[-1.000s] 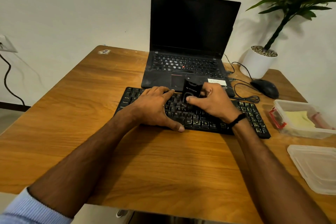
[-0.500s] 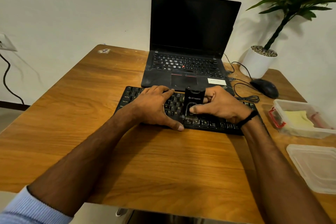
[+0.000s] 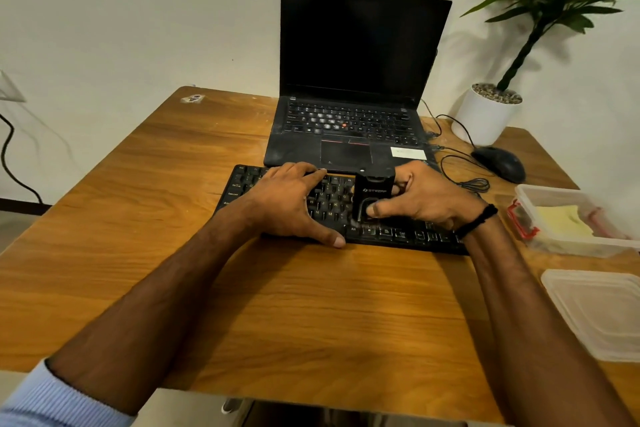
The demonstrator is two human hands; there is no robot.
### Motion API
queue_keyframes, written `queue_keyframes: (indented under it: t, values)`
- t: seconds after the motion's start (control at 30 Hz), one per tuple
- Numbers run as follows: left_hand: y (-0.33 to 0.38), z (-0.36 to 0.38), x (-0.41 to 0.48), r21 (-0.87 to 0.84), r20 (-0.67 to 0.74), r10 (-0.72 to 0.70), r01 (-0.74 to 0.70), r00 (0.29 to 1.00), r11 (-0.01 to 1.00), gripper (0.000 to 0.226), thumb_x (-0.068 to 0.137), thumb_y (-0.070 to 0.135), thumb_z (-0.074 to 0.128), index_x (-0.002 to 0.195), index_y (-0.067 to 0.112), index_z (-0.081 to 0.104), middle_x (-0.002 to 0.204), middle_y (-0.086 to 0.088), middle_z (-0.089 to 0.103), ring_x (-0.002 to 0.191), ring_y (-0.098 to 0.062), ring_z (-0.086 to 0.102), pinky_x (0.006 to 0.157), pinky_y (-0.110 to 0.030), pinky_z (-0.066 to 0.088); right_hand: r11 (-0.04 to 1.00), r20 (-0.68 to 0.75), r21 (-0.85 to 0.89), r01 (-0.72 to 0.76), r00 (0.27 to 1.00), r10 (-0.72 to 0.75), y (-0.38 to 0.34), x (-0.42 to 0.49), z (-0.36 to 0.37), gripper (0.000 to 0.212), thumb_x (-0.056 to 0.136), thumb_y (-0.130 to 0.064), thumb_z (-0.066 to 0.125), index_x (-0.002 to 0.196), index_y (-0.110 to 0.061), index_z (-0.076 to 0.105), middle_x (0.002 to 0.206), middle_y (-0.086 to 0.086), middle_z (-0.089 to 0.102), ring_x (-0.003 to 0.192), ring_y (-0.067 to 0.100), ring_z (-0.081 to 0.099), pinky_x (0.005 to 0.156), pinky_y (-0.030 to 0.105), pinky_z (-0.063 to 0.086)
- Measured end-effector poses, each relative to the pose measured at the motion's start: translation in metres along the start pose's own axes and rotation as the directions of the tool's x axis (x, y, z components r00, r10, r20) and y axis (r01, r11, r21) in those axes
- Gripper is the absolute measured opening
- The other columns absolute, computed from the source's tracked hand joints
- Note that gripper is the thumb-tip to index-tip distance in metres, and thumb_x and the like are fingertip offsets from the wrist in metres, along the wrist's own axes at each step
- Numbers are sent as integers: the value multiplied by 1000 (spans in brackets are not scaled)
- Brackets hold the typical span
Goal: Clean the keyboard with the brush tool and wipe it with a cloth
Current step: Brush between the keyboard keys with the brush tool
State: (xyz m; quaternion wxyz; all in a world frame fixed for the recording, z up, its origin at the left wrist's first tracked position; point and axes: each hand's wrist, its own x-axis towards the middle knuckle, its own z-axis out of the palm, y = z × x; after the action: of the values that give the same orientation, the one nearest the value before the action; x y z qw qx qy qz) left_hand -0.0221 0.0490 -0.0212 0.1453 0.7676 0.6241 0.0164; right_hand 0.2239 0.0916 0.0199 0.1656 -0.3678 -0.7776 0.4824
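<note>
hands: left hand (image 3: 287, 204) flat on keyboard (image 3: 398, 233) | right hand (image 3: 427, 201) grips brush (image 3: 374, 189) | laptop (image 3: 346, 135) behind

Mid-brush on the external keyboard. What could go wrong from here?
1. The right hand grips the brush tool upright on the keyboard; hard strokes could pop a keycap.
2. The laptop sits just behind, so swept dust may land on it.
3. The left hand steadies only the left half; the right end could skid toward the coiled cable.

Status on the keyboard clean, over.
Left hand flat on keyboard. Right hand grips brush tool, upright on the middle keys. Nothing else blocking the keys.
</note>
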Motion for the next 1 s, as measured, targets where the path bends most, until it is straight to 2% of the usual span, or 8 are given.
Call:
queue_keyframes:
  t: [0.13, 0.27, 0.4, 0.53, 0.67, 0.8, 0.93, 1.0]
  values:
    - [0, -1, 0, 5, -2, -2, 2, 1000, 1000, 138, 57, 94, 64, 165, 28, 10, 168, 2, 16, 152, -22, 15, 125, -46, 13, 1000, 172, -8, -12, 985, 13, -3, -4, 1, 30, 74, 0, 78, 103, -2, 70, 98, 4, 75, 94, 19, 71, 77, 27, 55]
    - [-3, 0, 2, 7, -6, -4, 4, 1000, 1000, 139, 54, 96, 63, 165, 29, 11, 167, 3, 17, 152, -22, 17, 126, -46, 15, 1000, -62, -17, -16, 998, 15, 0, 0, -1, 26, 74, -7, 81, 96, -18, 72, 90, -5, 76, 86, 11, 72, 77, 33, 57]
    - [-4, -1, 2, 0, -1, -5, 5, 1000, 1000, 140, 53, 96, 62, 165, 29, 11, 167, 2, 16, 152, -22, 17, 126, -46, 14, 1000, 169, 15, -14, 985, 12, -1, -5, -1, 28, 73, 0, 78, 96, -14, 72, 94, -2, 76, 91, 14, 71, 77, 25, 54]
    - [-4, -1, 2, -2, 2, -4, 4, 1000, 1000, 142, 50, 98, 58, 165, 28, 11, 167, 2, 17, 152, -22, 17, 125, -45, 14, 999, -96, 37, -21, 995, 25, 4, 1, -1, 30, 74, -7, 79, 101, -17, 70, 94, -3, 75, 97, 21, 70, 77, 27, 57]
    - [-4, -1, 2, -2, 7, -9, 9, 1000, 1000, 141, 52, 97, 60, 165, 28, 11, 168, 2, 16, 152, -22, 16, 125, -46, 12, 999, 160, 43, -18, 987, 11, 1, -6, -3, 29, 73, -1, 78, 100, -8, 71, 95, 2, 75, 93, 19, 70, 77, 27, 56]
    - [-4, -1, 2, -6, 2, -3, 3, 1000, 1000, 141, 51, 97, 60, 164, 29, 11, 167, 3, 17, 151, -22, 17, 125, -45, 13, 999, -119, 8, -38, 992, 39, 4, 1, -3, 30, 74, -9, 80, 102, -13, 70, 91, -2, 75, 94, 25, 71, 71, 24, 57]
    - [-5, 1, 3, -8, -1, -4, 4, 1000, 1000, 141, 52, 97, 61, 165, 28, 11, 167, 3, 17, 151, -22, 17, 126, -46, 13, 996, 124, 78, -37, 992, 27, 1, -6, -2, 30, 71, -1, 78, 98, -11, 70, 92, -2, 76, 92, 17, 71, 73, 23, 55]
    - [-6, 2, 4, -12, 3, -5, 5, 1000, 1000, 143, 50, 99, 60, 164, 29, 11, 167, 3, 17, 151, -22, 17, 126, -46, 14, 997, 11, 72, -23, 1000, 22, 0, -2, 4, 28, 73, -4, 78, 97, -16, 69, 87, -6, 76, 85, 9, 72, 68, 19, 53]
